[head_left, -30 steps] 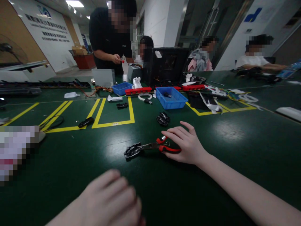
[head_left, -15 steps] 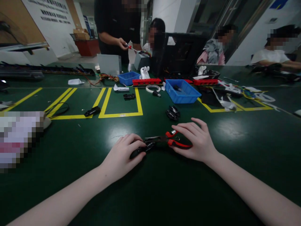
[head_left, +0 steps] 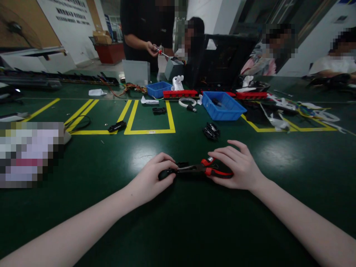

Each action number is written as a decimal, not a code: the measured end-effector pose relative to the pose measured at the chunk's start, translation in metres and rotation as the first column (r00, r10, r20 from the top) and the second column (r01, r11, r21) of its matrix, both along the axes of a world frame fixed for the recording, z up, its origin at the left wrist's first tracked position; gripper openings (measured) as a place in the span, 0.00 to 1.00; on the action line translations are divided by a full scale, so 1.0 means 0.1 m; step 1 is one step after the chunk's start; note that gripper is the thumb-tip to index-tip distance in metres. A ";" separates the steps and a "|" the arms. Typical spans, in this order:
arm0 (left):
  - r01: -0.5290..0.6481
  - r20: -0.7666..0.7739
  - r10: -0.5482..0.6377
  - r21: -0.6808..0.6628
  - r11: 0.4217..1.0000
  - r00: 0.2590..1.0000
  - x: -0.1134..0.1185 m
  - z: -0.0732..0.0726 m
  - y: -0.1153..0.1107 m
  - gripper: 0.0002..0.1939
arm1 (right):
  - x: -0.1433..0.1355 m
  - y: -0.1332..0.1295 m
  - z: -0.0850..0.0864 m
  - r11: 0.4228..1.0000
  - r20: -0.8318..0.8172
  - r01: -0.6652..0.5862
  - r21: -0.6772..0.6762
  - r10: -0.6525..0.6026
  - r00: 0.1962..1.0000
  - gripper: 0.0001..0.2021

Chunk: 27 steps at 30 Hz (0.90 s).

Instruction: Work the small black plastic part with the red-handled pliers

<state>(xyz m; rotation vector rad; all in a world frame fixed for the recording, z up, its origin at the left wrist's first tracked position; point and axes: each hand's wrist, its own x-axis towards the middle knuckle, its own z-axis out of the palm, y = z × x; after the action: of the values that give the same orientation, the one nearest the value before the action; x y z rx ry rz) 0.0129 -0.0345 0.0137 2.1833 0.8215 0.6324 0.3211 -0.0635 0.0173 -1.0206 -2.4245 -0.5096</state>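
My left hand (head_left: 160,171) pinches a small black part (head_left: 164,174) just above the green table (head_left: 178,222). My right hand (head_left: 236,167) holds red-handled pliers (head_left: 209,171) by their handles. The dark jaws point left and reach my left fingertips, touching or overlapping the black part; exactly what lies between them is too small to tell. Beyond the pliers lies a small pile of black parts (head_left: 211,131). More black pieces rest farther left, one (head_left: 116,126) on a yellow tape line and another (head_left: 159,111) inside a taped square.
A blue bin (head_left: 222,107), a smaller blue bin (head_left: 158,89) and red strips (head_left: 180,94) stand farther back. Cables (head_left: 314,109) lie at the right. Across the table a person (head_left: 147,33) holds a screwdriver near a grey box (head_left: 174,69).
The pliers' jaws have come down and closer to my left fingers, over the black part. The whole scene has shifted slightly right as the camera turned.
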 end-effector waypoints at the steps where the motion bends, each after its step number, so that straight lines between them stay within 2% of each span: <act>1: -0.004 0.006 0.004 0.001 1.000 1.000 0.00 0.00 0.00 0.09 | -0.01 0.00 0.01 1.000 0.012 -0.001 0.002 0.001 1.000 0.25; 10: -0.003 -0.005 0.004 0.065 0.998 1.000 -0.02 -0.01 -0.01 0.08 | -0.03 -0.03 0.05 0.998 0.031 0.040 0.040 -0.042 0.999 0.24; 16: -0.001 -0.041 0.005 0.098 0.995 0.999 -0.02 -0.01 -0.03 0.08 | -0.03 -0.04 0.04 0.998 0.022 0.021 0.058 -0.022 1.000 0.23; 27: 0.025 -0.030 -0.020 0.181 0.983 0.999 -0.03 -0.05 -0.02 0.06 | -0.08 -0.08 0.07 0.999 0.035 0.035 0.034 -0.036 0.999 0.20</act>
<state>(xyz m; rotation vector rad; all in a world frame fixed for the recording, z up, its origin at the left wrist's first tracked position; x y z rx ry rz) 0.0095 -0.0367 0.0087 2.3669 0.7790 0.6909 0.3129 -0.0719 0.0244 -1.0512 -2.4242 -0.5833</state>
